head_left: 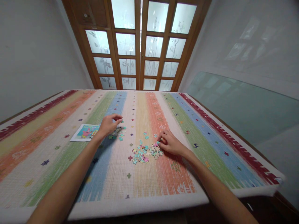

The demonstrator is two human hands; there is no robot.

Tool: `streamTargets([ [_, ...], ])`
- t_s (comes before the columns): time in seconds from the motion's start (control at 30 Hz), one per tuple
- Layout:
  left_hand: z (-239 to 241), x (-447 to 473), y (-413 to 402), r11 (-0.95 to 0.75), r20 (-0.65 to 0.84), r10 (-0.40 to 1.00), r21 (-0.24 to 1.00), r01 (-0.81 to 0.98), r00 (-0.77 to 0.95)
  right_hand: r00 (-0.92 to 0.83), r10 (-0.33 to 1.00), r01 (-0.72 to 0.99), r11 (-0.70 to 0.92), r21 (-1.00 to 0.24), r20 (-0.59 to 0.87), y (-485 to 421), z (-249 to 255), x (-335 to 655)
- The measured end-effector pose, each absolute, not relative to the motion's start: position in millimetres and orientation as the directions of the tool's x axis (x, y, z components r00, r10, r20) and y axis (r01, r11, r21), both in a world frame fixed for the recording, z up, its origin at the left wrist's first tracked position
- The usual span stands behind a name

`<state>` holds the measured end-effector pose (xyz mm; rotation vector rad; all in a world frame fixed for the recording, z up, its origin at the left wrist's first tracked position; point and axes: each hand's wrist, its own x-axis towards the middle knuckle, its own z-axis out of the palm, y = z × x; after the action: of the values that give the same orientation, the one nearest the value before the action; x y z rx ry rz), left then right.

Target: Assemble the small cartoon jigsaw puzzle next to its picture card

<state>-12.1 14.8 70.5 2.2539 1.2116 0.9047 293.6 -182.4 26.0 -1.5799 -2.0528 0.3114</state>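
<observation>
Head view: your left hand [107,125] is above the smaller cluster of puzzle pieces [121,138], thumb and index finger narrowed, a teal bit showing at their tips; whether they grip it, I cannot tell. Your right hand [171,143] curls its fingers at the right edge of the larger pile [146,159], and its hold cannot be made out either. Both groups lie on the striped cloth [116,174], with the picture card [86,132] beside your left wrist.

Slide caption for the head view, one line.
On a striped cloth: left hand at the smaller jigsaw pile, near a picture card; right hand at the larger pile.
</observation>
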Motion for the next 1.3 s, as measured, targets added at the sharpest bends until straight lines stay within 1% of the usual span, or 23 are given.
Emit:
streamTargets([
  [0.07,64.0,-22.7,24.3,-0.495,0.329,0.869,0.612,0.617,0.37,-0.176,0.951,0.813,0.287,-0.506,0.256,-182.0,26.6,293.9],
  [0.17,52.4,-29.8,32.5,-0.478,0.314,0.879,0.571,0.667,0.36,-0.17,0.956,0.792,0.277,-0.544,0.24,-181.8,29.6,293.5],
  [0.33,41.5,-30.2,40.0,-0.48,0.311,0.877,0.542,0.69,0.367,-0.128,0.97,0.756,0.231,-0.613,0.208,-183.2,36.7,291.4],
  [0.53,34.4,-29.7,44.2,-0.508,0.353,0.859,0.504,0.699,0.37,-0.045,0.984,0.66,0.159,-0.734,0.172,-184.3,38.5,288.9],
  [0.7,35.3,-25.7,39.1,-0.517,0.409,0.847,0.487,0.704,0.339,0.021,0.975,0.633,0.159,-0.758,0.222,-182.2,36.5,289.0],
  [0.77,39.9,-17.2,27.7,-0.562,0.463,0.816,0.493,0.664,0.347,0.037,0.973,0.611,0.158,-0.775,0.228,-182.1,36.2,288.5],
  [0.83,44.5,-2.9,7.9,-0.654,0.491,0.755,0.517,0.552,0.434,0.038,0.974,0.582,0.16,-0.797,0.223,-182.8,36.1,286.4],
  [0.93,46.3,25.5,-35.2,-0.727,0.425,0.643,0.601,0.333,0.637,0.001,0.978,0.512,0.18,-0.84,0.21,-185.0,35.8,280.4],
  [1.0,43.4,43.8,-66.3,-0.716,0.366,0.556,0.667,0.206,0.746,-0.036,0.978,0.456,0.199,-0.867,0.206,-186.5,34.7,276.0],
  [1.07,39.5,57.5,-92.0,-0.684,0.312,0.47,0.72,0.118,0.825,-0.069,0.976,0.423,0.215,-0.881,0.205,-187.7,33.1,272.7],
  [1.2,36.7,66.7,-110.1,-0.58,0.259,0.546,0.803,0.137,0.796,-0.084,0.974,0.426,0.226,-0.876,0.21,-189.3,32.6,270.4],
  [1.3,40.7,60.8,-92.0,-0.567,0.297,0.628,0.808,0.161,0.72,-0.06,0.976,0.477,0.213,-0.853,0.21,-189.8,35.7,270.1],
])
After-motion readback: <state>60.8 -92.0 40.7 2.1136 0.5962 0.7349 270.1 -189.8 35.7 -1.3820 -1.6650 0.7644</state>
